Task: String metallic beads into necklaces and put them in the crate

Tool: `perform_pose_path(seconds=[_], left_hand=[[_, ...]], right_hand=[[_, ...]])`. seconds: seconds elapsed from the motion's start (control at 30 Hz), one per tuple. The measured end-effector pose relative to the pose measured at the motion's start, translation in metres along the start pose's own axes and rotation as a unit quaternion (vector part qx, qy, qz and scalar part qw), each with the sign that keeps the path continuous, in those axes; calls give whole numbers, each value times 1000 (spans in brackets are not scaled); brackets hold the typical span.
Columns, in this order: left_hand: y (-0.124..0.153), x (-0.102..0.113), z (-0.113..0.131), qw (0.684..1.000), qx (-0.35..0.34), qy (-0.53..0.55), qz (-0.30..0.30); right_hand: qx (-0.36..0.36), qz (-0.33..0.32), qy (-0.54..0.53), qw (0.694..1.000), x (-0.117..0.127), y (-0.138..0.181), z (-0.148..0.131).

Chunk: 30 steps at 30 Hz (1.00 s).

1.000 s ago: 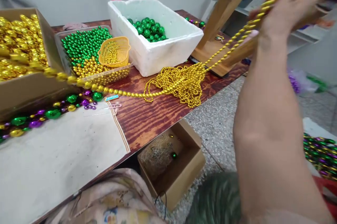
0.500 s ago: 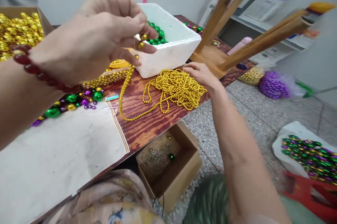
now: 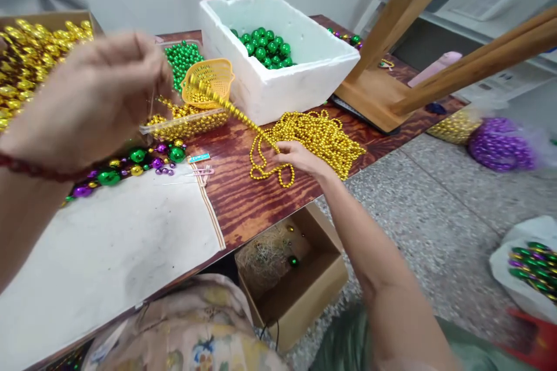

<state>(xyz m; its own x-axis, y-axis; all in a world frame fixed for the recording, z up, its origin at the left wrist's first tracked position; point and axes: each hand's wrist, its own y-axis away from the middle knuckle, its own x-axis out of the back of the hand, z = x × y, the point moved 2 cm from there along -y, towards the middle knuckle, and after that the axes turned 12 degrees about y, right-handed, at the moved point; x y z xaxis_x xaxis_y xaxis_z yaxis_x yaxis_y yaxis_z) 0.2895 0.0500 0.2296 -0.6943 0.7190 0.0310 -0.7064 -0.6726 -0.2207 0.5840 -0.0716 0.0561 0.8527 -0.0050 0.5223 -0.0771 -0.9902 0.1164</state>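
My left hand is raised at the left, smeared by motion, with its fingers curled in a pinch. From near its fingertips a gold bead string runs taut, down and to the right. My right hand pinches the lower part of that string at the left side of a heap of gold bead strings on the table. A loose loop lies below its fingers. Beneath my left wrist, a strand of mixed green, purple and gold beads lies along a white cloth.
Behind stand a white foam box of green beads, a yellow basket and a clear tray with gold beads. An upturned wooden stool is at the right. Safety pins lie by the cloth. Below is an open carton.
My left hand has swung left, drawing the gold string from a slack curve into a taut line. My right hand has come off the heap's far side onto the string. The view has shifted.
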Motion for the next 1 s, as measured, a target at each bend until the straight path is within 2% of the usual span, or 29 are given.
perform_pose_path(seconds=[0.1, 0.17, 0.23, 0.27, 0.3, 0.33, 0.4, 0.43, 0.47, 0.53, 0.63, 0.73, 0.83, 0.9, 1.0], left_hand=[[37, 25, -62, 989, 150, -1, 10], [59, 32, -97, 972, 235, 18, 20], [72, 31, -118, 957, 285, 47, 27], [75, 28, -122, 953, 296, 59, 26], [75, 25, -124, 952, 298, 66, 24], [74, 22, -124, 953, 295, 72, 20], [67, 15, -122, 955, 286, 84, 10], [62, 11, -122, 955, 281, 89, 7], [58, 7, -123, 956, 277, 96, 3], [51, 0, -129, 956, 271, 110, -6], [46, -11, -140, 953, 271, 132, -21], [43, -20, -146, 950, 271, 149, -34], [37, -31, -151, 949, 270, 157, -42], [32, -40, -158, 946, 278, 164, -41], [22, -54, -173, 936, 297, 187, -30]], right_hand=[[-31, 58, 28, 997, 8, 12, 25], [-42, 21, 54, 997, 4, 18, 31], [-57, -20, 92, 994, 4, 22, 36], [-70, 1, 118, 990, 9, 24, 40], [-90, 59, 154, 982, 19, 26, 45], [-118, 140, 200, 963, 32, 28, 50], [-199, 279, 305, 889, 60, 34, 63], [-246, 299, 360, 849, 71, 36, 69], [-287, 285, 410, 817, 79, 37, 75], [-329, 219, 477, 785, 83, 36, 84], [-299, 180, 510, 786, 69, 35, 86], [-236, 158, 514, 809, 43, 36, 80], [-195, 98, 511, 831, 12, 38, 76], [-186, 69, 512, 835, -10, 39, 76], [-196, 61, 519, 830, -41, 41, 78]])
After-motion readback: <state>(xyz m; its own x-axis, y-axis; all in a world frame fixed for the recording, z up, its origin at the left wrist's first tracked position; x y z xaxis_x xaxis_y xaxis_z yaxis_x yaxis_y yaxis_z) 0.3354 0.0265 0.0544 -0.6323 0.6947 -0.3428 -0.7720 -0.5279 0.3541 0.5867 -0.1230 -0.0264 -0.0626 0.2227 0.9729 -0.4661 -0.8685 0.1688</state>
